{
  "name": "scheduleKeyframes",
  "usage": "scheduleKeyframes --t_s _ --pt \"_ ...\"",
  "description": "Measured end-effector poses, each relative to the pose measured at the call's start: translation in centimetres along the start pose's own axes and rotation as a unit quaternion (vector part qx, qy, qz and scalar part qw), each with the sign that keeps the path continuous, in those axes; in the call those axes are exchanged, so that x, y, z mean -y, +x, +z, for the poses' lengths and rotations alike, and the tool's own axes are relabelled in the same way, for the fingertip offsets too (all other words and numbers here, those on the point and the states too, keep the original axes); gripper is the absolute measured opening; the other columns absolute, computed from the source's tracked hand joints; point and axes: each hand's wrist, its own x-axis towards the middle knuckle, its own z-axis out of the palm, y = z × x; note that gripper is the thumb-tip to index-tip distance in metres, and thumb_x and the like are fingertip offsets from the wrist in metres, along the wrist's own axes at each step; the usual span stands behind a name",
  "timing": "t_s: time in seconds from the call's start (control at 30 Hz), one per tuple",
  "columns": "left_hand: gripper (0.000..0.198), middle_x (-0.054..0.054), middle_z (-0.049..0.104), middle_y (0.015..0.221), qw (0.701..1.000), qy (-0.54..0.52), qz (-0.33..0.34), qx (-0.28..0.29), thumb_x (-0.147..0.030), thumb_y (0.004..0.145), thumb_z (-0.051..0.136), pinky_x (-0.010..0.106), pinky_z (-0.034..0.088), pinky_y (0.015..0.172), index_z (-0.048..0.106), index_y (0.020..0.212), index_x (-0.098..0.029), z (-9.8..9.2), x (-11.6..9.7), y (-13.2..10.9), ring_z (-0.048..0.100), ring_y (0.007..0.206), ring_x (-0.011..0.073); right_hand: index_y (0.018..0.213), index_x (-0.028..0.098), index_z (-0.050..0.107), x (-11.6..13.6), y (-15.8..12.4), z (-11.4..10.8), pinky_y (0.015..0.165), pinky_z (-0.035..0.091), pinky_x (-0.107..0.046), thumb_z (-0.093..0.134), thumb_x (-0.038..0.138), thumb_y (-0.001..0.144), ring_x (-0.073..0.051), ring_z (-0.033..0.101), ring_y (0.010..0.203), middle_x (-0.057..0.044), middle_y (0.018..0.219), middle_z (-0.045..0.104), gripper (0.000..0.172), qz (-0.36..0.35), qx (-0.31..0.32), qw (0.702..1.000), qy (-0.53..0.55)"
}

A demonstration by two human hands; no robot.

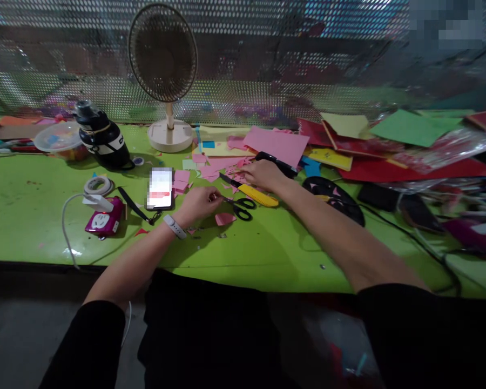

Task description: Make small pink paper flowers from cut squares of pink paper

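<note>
My left hand (199, 204), with a white band on its wrist, is closed in a pinch over the green table. What sits in its fingertips, if anything, is too small to make out. Black-handled scissors (243, 208) lie just right of those fingertips, their blades pointing towards them. My right hand (264, 174) reaches forward, fingers extended onto a heap of pink paper scraps (235, 174). Beneath that wrist lies a yellow utility knife (257, 194). A loose pink paper piece (225, 218) rests in front of the scissors, and small pink squares (181, 181) lie beside the phone (160, 188).
Behind stand a fan (170, 138) and a black bottle (105, 140). A tape roll (98, 186) and a purple power adapter (104, 219) with a white cable are at left. Coloured paper sheets (413, 127), a black round tray (348, 208) and cables crowd the right.
</note>
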Motion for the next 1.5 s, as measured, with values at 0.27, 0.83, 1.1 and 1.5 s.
scheduleKeyframes --t_s 0.27,0.83,1.1,1.5 --pt "0.042 0.013 0.077 0.104 0.941 -0.327 -0.079 0.039 -0.025 0.092 0.067 0.034 0.061 0.080 0.061 0.133 -0.016 0.6 0.5 0.1 0.074 0.087 0.0166 0.111 0.029 0.080 3.3 -5.2 0.3 0.103 0.051 -0.048 0.058 0.030 0.095 -0.027 0.065 0.119 -0.008 0.127 0.073 0.027 0.007 -0.304 0.924 0.233" --pt "0.037 0.011 0.079 0.108 0.926 -0.374 0.025 -0.040 -0.040 0.076 0.085 0.038 0.061 0.095 0.078 0.103 -0.017 1.7 -0.5 -0.4 0.075 0.096 0.0190 0.100 0.039 0.080 8.5 -9.0 0.1 0.104 0.053 -0.056 0.071 0.037 0.091 -0.026 0.065 0.121 -0.001 0.128 0.071 0.012 -0.026 -0.311 0.833 0.456" --pt "0.070 0.010 0.078 0.105 0.907 -0.416 0.049 -0.029 -0.033 0.079 0.084 0.036 0.062 0.093 0.053 0.139 -0.018 1.8 -1.0 -0.8 0.077 0.097 0.0206 0.094 0.029 0.076 9.6 -9.1 0.0 0.097 0.058 -0.048 0.072 0.039 0.090 -0.024 0.070 0.111 -0.006 0.116 0.075 0.011 -0.001 -0.318 0.769 0.555" --pt "0.031 0.008 0.079 0.092 0.931 -0.352 0.042 -0.083 -0.044 0.080 0.081 0.031 0.064 0.079 0.076 0.090 -0.016 2.0 -0.6 -0.6 0.075 0.083 0.0162 0.092 0.031 0.076 9.4 -9.2 -0.3 0.099 0.058 -0.050 0.073 0.040 0.090 -0.024 0.067 0.116 -0.005 0.118 0.074 0.010 -0.011 -0.322 0.780 0.536"
